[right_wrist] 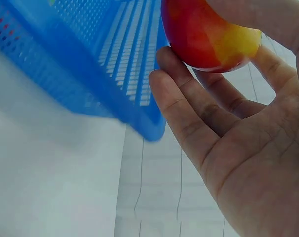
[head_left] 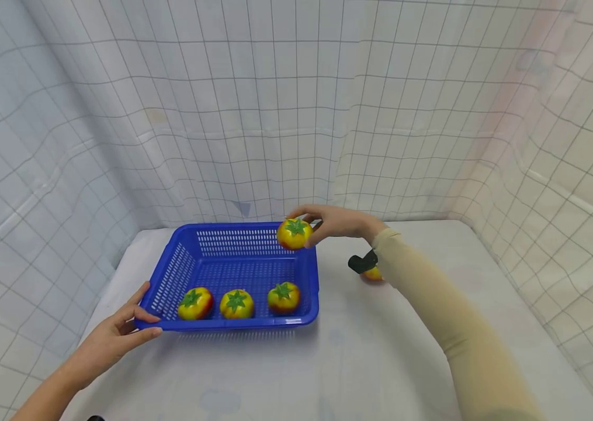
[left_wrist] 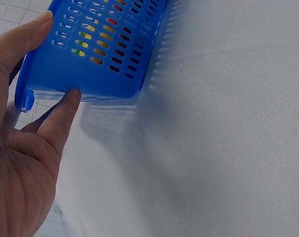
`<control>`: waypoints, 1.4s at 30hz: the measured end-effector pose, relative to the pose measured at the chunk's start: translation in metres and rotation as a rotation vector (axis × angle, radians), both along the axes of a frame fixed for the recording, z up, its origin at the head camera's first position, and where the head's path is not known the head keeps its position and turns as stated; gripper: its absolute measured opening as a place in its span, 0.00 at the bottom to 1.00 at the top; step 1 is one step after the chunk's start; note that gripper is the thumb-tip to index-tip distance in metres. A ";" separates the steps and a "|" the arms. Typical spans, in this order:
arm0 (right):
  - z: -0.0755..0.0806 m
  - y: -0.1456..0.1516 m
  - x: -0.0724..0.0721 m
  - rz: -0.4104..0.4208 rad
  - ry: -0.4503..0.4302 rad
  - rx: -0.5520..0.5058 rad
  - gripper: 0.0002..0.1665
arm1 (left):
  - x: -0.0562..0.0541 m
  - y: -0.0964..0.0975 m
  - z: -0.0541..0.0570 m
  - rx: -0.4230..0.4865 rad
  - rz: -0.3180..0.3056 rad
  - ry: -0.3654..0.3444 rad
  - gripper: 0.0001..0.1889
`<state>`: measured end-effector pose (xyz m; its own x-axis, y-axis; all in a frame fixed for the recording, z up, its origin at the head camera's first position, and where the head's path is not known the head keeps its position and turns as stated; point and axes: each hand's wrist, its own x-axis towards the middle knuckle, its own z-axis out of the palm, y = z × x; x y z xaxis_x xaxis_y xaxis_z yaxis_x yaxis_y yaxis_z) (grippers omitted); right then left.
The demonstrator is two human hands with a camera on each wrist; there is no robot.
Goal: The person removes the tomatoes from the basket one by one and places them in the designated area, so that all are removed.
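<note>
A blue plastic basket with slotted walls stands on the white table. My left hand grips its near left corner, thumb and fingers about the rim; the left wrist view shows the fingertips against the basket wall. Inside, along the near side, sit a left tomato, a middle tomato and a right tomato, all yellow-red with green star-shaped tops. My right hand pinches another tomato between thumb and fingers, over the basket's far right corner. Its red underside shows in the right wrist view.
One more tomato lies on the table right of the basket, mostly hidden by the black wrist camera and right sleeve. White grid-patterned curtains enclose the table at the back and both sides.
</note>
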<state>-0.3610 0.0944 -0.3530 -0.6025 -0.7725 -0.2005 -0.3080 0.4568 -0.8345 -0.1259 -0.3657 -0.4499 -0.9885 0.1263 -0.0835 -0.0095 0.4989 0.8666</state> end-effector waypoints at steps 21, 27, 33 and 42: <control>-0.009 0.092 0.007 -0.140 0.001 0.020 0.39 | -0.002 0.001 0.000 -0.047 0.000 -0.004 0.16; -0.010 0.118 0.014 -0.188 0.002 0.039 0.38 | -0.003 0.001 -0.002 -0.052 0.006 -0.002 0.16; -0.014 0.145 0.021 -0.256 0.011 0.068 0.38 | -0.003 0.001 -0.003 -0.047 0.007 -0.004 0.16; -0.022 0.186 0.028 -0.337 0.030 0.108 0.38 | -0.002 0.000 -0.004 -0.032 0.004 0.008 0.16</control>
